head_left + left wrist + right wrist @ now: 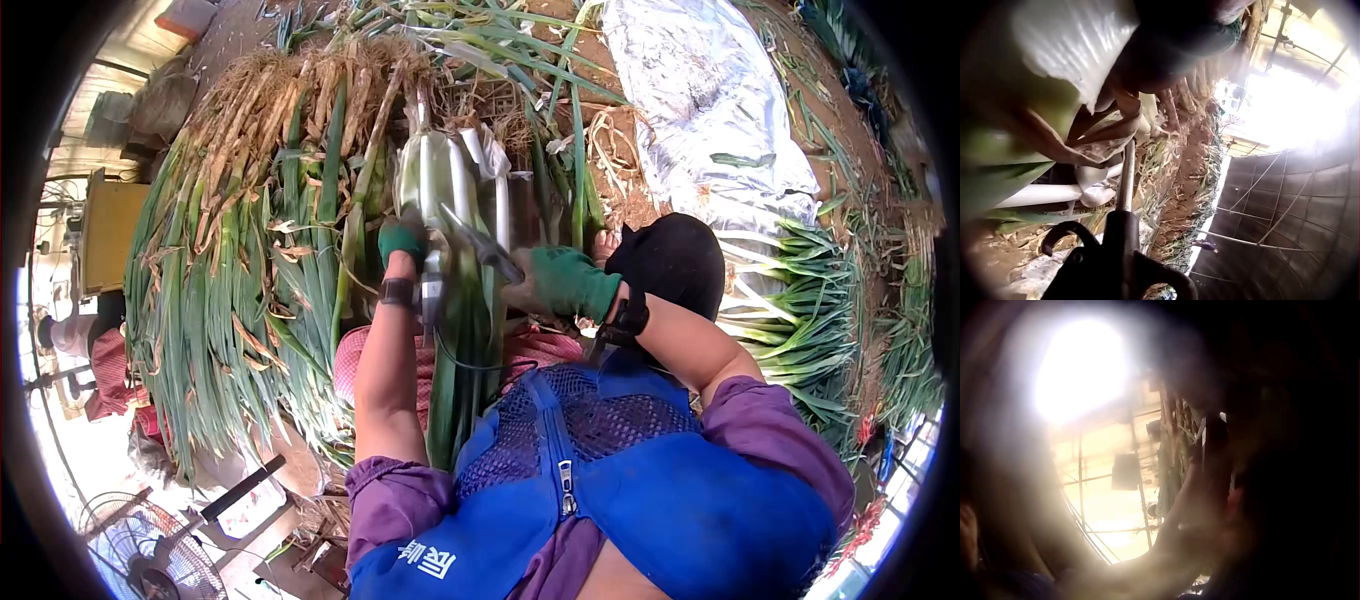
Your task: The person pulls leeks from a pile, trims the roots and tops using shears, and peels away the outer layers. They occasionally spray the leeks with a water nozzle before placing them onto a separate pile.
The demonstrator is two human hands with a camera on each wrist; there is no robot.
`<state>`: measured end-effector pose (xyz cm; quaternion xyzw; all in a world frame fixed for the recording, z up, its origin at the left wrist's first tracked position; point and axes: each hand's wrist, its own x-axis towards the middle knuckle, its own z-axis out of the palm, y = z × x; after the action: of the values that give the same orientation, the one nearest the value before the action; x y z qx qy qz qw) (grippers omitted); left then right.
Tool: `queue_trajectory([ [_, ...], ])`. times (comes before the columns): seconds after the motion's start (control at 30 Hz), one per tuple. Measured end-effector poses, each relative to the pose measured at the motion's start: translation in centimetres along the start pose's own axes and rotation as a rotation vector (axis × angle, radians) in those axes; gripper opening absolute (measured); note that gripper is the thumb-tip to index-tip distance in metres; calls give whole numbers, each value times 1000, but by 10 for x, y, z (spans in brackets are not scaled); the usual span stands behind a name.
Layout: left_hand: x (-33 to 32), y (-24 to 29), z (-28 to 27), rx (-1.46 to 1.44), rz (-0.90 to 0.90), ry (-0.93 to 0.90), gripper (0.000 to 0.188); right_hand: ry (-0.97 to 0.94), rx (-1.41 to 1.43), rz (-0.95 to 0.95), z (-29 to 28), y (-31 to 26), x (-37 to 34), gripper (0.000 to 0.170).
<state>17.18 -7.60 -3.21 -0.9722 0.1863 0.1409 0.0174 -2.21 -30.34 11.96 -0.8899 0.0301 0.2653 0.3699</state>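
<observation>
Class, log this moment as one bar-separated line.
left hand: at leek stalks | right hand: grips nozzled tool | nozzle: toward stalks | rooted leek pile: person's left | white-stemmed leeks: person's right

Gloves (568, 280) deep green, air gun (495, 257) blackish, leeks (459, 180) white going green, vest (690, 495) loud blue, sleeves (785, 425) purple, cloth (345, 368) pinky-red, finely patterned.

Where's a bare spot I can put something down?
Try the far part of the silver sheet: dirty, but mostly bare, with scrap-strewn soil along its left and a leek row at its near end. It's crowded between the left hand and right hand, with leeks and a tool. A leek pile fills the left.
</observation>
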Motion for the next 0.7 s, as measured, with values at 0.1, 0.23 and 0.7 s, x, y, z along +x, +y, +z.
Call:
queue_trajectory([
  [0.1,8,-1,11,-24,35,-49,52,53,9,-42,4,12,29,48],
  [0.23,14,-12,40,-252,118,-131,48,17,-53,154,-35,-9,96,43],
  [0.7,-57,28,21,-1545,-94,-399,34,130,-176,30,-57,1,131,42],
])
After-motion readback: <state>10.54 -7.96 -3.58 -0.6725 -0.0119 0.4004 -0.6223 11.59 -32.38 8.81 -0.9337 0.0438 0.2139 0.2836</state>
